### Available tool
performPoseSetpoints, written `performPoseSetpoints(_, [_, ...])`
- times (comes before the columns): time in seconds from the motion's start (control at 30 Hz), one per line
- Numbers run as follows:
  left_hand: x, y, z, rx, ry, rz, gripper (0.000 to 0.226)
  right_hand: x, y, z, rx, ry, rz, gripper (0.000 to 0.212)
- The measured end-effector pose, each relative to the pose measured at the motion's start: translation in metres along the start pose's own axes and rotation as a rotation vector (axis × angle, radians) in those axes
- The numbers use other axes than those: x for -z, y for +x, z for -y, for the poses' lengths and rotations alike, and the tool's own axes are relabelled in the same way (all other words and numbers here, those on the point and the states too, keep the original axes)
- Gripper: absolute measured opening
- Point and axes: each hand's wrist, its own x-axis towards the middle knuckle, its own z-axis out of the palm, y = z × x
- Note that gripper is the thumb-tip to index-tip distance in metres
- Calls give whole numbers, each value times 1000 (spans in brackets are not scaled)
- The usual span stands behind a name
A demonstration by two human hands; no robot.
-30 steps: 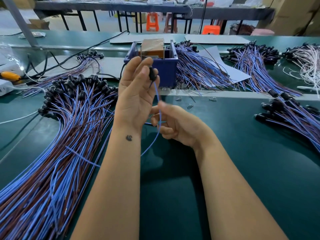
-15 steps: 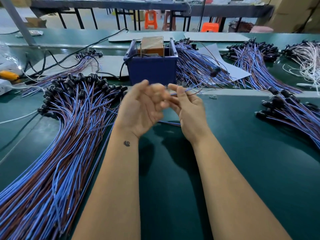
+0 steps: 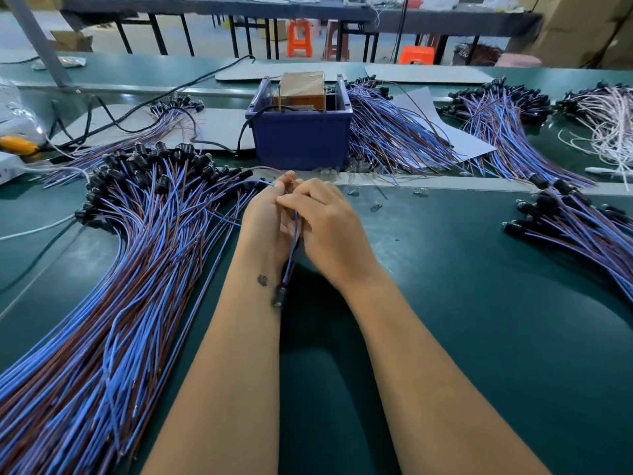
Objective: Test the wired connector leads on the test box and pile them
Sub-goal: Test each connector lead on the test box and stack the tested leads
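Lead [image 3: 291, 255] hangs lengthwise toward person, black plug lowest, bare ends up near box [image 3: 301, 145]. Left hand [image 3: 265, 224] and right hand [image 3: 325, 228] together, both pinching lead.

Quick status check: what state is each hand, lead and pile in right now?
Left hand: gripping a lead.
Right hand: fingers curled on that lead.
Blue-and-brown wired lead: held, black connector hanging down.
Large left pile of leads: lying fanned on the green table.
Blue plastic test box: upright, untouched.

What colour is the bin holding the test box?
Dark blue; the bin shows clearly in the head view, behind both hands.
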Motion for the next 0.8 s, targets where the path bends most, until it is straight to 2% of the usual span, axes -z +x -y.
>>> performPoseSetpoints(0.07, [4, 0, -1, -25, -29, -34, 23, 1, 0, 1, 11, -8, 23, 34])
performPoseSetpoints(0.17, [2, -1, 6, -106, 194, 55, 19, 4, 1, 4, -56, 41, -47, 41])
performPoseSetpoints(0.3, [-8, -9, 21, -154, 553, 186, 31, 6, 2, 1, -326, 145, -252, 39])
performPoseSetpoints(0.4, [-10, -14, 28, -143, 794, 287, 34, 10, 2, -5, -546, 145, -324, 25])
performPoseSetpoints(0.53, [-10, -12, 34, -359, 1066, 183, 32, 12, 4, -14, -712, 178, -242, 22])
performPoseSetpoints(0.67, [-7, -9, 37, -427, 1152, 117, 28, 13, 6, -16, -796, 247, -172, 22])
performPoseSetpoints(0.8, [-8, -9, 35, -353, 1010, 119, 32, 16, 6, -15, -795, 249, -212, 17])
